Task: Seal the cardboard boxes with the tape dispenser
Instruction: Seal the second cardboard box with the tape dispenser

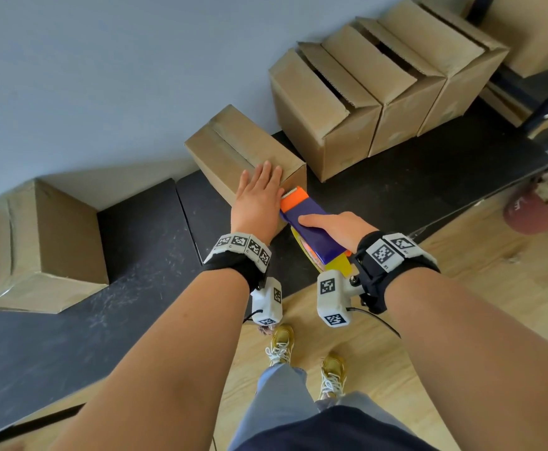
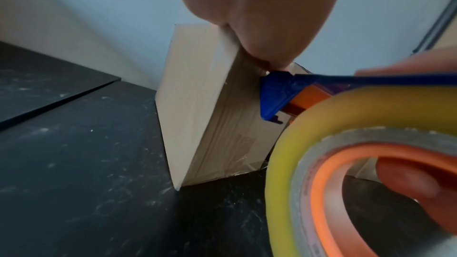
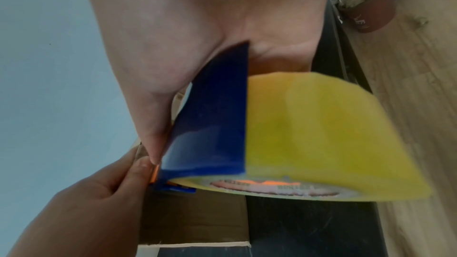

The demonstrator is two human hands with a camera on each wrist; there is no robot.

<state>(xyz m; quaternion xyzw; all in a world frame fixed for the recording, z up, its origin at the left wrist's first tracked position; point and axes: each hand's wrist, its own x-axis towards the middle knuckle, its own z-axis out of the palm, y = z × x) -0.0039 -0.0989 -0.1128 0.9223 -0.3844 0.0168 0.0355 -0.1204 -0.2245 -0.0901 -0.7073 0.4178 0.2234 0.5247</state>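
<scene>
A small cardboard box [image 1: 233, 148] stands on the black table [image 1: 142, 242] against the wall, with clear tape along its top seam. My left hand [image 1: 259, 193] lies flat on the box's near top edge, fingers straight. My right hand [image 1: 334, 227] grips the blue and orange tape dispenser [image 1: 305, 219], whose toothed front end meets the box's near corner. In the left wrist view the dispenser [image 2: 274, 97] touches the box [image 2: 195, 108] side, where tape runs down, and the yellowish tape roll [image 2: 346, 173] fills the corner. In the right wrist view the roll [image 3: 321, 134] sits below my palm.
A row of taller boxes [image 1: 373, 92] with loosely closed flaps stands at the back right of the table. Another taped box [image 1: 35, 245] sits at the far left. A dark red pot [image 1: 533, 209] stands on the wooden floor [image 1: 461, 320] to the right.
</scene>
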